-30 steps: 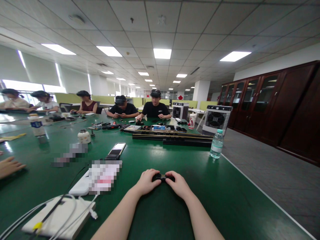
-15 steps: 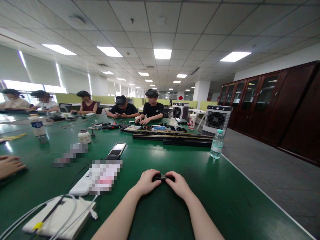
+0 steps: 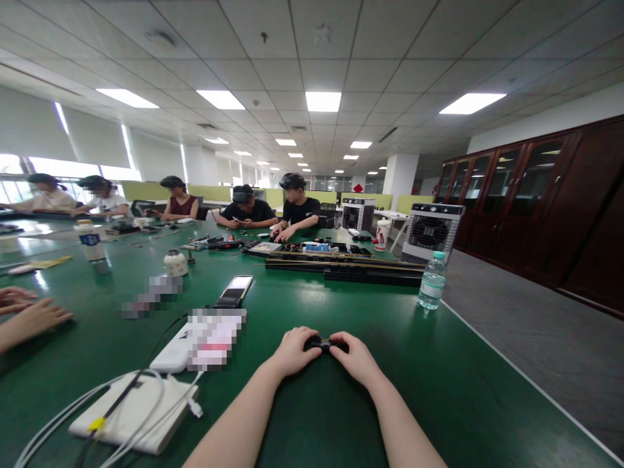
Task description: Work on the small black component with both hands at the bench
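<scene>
My left hand (image 3: pixel 292 351) and my right hand (image 3: pixel 358 359) rest on the green table (image 3: pixel 439 377), fingers curled around a small black part (image 3: pixel 322 342) held between them. Only the part's middle shows between the fingertips; its ends are hidden in my fingers. Both forearms reach in from the bottom edge.
A phone (image 3: pixel 235 290), a white power bank (image 3: pixel 178 348) and a white box with cables (image 3: pixel 131 413) lie to the left. A water bottle (image 3: pixel 431 281) stands at right near the table edge. Black rails (image 3: pixel 351 268) lie across the middle. Another person's hands (image 3: pixel 26 312) rest at far left; several people sit beyond.
The view has shifted slightly to the left and up; my hands keep the same grip on the black part. The neighbour's hands at far left have come further into view.
</scene>
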`<state>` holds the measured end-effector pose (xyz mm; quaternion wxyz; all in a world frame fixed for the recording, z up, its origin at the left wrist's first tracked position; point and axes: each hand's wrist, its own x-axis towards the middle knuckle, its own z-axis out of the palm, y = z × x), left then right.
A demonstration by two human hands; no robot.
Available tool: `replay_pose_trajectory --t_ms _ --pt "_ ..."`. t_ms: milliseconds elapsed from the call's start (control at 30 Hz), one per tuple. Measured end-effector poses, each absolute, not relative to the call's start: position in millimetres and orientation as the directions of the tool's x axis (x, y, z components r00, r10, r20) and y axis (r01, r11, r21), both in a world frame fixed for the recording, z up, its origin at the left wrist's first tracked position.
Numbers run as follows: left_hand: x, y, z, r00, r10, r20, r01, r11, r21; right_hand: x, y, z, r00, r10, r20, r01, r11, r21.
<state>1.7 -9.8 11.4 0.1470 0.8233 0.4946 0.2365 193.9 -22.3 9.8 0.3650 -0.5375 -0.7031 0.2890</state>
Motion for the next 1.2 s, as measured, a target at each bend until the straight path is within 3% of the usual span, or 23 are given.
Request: replay_pose_trajectory --t_ms 933,1200 --pt "0.6 -9.7 10.0 0.402 0.876 0.266 0.754 -0.482 0.447 193.7 -22.3 11.5 -0.186 0.963 0.197 0.561 0.269 -0.783" --pt "0.2 -8.0 7.7 0.410 0.870 0.273 0.745 -0.492 0.451 186.7 -27.1 17.2 -0.266 0.919 0.292 0.598 0.395 -0.698"
